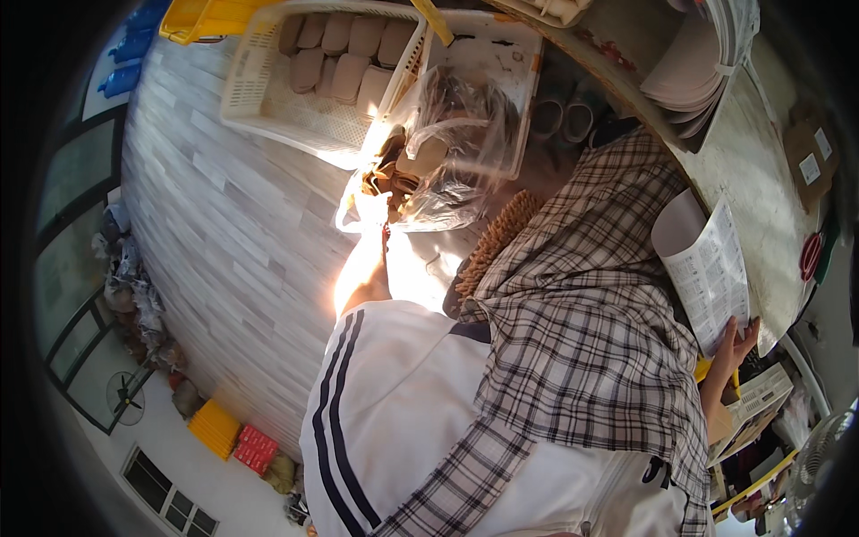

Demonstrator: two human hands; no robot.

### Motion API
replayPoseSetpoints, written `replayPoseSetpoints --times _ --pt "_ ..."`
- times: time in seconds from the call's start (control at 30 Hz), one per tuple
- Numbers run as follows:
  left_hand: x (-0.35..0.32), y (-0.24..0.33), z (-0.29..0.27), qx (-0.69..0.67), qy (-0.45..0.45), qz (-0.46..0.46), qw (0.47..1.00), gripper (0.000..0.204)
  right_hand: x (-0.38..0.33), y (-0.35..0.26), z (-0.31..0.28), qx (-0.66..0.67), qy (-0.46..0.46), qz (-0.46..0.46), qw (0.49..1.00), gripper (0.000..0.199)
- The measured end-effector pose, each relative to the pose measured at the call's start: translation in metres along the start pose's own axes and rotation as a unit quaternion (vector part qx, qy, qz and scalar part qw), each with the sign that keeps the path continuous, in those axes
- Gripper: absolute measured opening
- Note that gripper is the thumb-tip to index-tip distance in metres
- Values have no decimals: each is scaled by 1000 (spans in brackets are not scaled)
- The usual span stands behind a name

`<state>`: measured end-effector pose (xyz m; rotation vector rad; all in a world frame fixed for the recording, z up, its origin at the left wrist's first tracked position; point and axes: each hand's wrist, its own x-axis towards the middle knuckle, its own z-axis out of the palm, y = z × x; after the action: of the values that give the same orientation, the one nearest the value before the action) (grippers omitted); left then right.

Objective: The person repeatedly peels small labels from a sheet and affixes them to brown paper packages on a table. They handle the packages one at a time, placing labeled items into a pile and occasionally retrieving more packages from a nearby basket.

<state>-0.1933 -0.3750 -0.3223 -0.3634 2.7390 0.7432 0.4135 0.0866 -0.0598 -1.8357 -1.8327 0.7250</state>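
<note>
The person's left hand was reaching down into a clear plastic bag that lay on the floor beside a white crate. Strong sunlight fell on this hand, so I cannot tell if its grip was clenched or released; it touched the bag near a brown object inside it. The white crate held several brown pads in rows. A second white crate stood just beside it, partly under the bag, and a yellow tray was near the far corner.

The right hand was grasping a printed paper sheet by its lower edge, fingers closed around it. The sheet was curled at the top and was held up above the grey bench. On the bench lay a stack of pale flat pieces. A checked cloth hung over the person's white garment with dark stripes.
</note>
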Motion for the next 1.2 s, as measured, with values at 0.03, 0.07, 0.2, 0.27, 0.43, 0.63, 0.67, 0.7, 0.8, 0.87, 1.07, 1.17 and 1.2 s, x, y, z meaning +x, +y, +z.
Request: replayPoseSetpoints --times 0.03,0.07,0.2,0.27,0.43,0.63,0.67,0.7,0.8,0.87,1.07,1.17,1.2 --pt "6 -1 3 1 -16 -3 1000 32 0 -2 0 1 1 -6 1000 79" --pt "13 -3 5 1 -29 -7 1000 32 -1 -4 -1 5 -2 -2 1000 79" --pt "31 -9 13 2 -72 -16 997 31 -1 -9 -4 19 -10 12 1000 79" --pt "39 -10 15 5 -87 -15 996 31 -1 -11 -2 18 -14 14 1000 79" --pt "51 -4 23 12 -113 -2 994 30 -3 -6 -6 19 -23 20 999 78" --pt "55 -7 20 3 -131 -1 991 30 2 -4 -7 12 -17 25 999 77" --pt "56 -7 19 4 -131 0 991 30 0 -6 -6 6 -16 22 1000 77" --pt "57 -7 18 2 -132 0 991 30 -1 -10 -5 1 -15 19 1000 77" --pt "58 -12 15 -5 -132 2 991 29 5 -2 -9 10 -27 6 1000 76" --pt "56 -9 11 -6 -131 8 991 29 3 -7 -7 16 -33 11 999 77" --pt "36 14 -24 -26 -94 43 994 29 0 -16 -5 11 -28 36 999 77" --pt "4 55 -57 -22 -49 73 996 29 -4 -20 -4 7 -23 55 998 77" --pt "-13 73 -70 -14 -34 79 996 29 -4 -17 -4 14 -19 53 998 77"
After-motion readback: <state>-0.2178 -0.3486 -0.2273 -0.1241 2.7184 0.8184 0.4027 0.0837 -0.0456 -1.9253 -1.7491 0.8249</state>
